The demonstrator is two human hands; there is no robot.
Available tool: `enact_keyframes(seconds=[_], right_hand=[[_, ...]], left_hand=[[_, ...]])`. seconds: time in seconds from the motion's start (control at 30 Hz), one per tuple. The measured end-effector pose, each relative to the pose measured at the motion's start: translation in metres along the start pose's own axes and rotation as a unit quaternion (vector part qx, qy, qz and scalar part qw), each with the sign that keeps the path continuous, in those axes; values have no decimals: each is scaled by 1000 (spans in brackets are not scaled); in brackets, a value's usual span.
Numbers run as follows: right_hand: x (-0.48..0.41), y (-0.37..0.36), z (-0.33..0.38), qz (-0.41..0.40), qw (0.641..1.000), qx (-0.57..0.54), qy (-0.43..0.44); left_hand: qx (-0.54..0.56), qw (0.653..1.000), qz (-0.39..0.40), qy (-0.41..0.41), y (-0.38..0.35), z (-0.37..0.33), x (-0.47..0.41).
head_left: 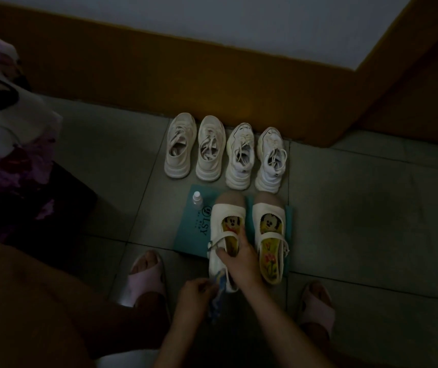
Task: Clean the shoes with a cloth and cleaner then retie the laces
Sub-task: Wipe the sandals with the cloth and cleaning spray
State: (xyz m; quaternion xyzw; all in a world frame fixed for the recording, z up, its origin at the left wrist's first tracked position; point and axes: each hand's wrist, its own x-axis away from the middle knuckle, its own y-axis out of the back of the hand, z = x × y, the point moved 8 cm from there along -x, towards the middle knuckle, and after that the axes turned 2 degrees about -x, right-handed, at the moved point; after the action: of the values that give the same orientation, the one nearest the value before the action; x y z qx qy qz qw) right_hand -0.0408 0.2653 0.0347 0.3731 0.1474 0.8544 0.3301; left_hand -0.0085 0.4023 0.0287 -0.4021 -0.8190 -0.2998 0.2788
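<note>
**A:** What does the head view show?

**B:** A dim tiled floor. The right hand (pixel 239 258) grips a white strap shoe (pixel 221 221), with the thumb on the near rim and the fingers curled over the opening. I'd say that is to pin the shoe down while it is rubbed. The left hand (pixel 195 295) has its fingers closed round a blue cloth (pixel 213 306), which is held against that shoe's heel.

**A:** So the wiping is under way?

**B:** That's my reading.

**A:** Where is the cleaner?

**B:** A small clear bottle (pixel 197 200) stands upright on a teal mat (pixel 190 235), just left of the shoe's toe and probably kept there for easy reach. The second strap shoe (pixel 271 216) sits just beside the first on the same mat, which likely spares the tiles.

**A:** Is there any writing?

**B:** The mat reads "LSY" beside a round logo, and the smaller print is unreadable. Each insole carries a cartoon mouse face. I can read nothing on the bottle.

**A:** And the laces?

**B:** Four pale sneakers (pixel 210 148) stand in a row beyond the mat, toes to the wall. They are laced, but it is too dim to tell whether they are knotted. Pink slippers (pixel 147 274) are on the person's feet.
</note>
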Motion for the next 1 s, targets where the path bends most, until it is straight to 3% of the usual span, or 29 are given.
enact_keyframes(seconds=[0.1, 0.17, 0.3, 0.47, 0.8, 1.0], right_hand=[[0, -1, 2, 1, 1000, 4, -6], [1, -2, 4, -4, 1000, 22, -8], [6, -2, 9, -33, 994, 101, -20], [11, -6, 13, -30, 989, 138, -38], [26, -3, 8, 9, 995, 55, -89], [48, -7, -14, 31, 993, -11, -118]], left_hand=[[-76, 995, 24, 61, 13, 10, -5], [-83, 993, -12, 85, 32, 10, -10], [6, 986, -163, 43, 71, -5, -27], [100, 973, -210, -9, 80, -24, -56], [64, 979, -189, -51, 72, -35, -79], [20, 960, -266, -83, 94, -46, -64]])
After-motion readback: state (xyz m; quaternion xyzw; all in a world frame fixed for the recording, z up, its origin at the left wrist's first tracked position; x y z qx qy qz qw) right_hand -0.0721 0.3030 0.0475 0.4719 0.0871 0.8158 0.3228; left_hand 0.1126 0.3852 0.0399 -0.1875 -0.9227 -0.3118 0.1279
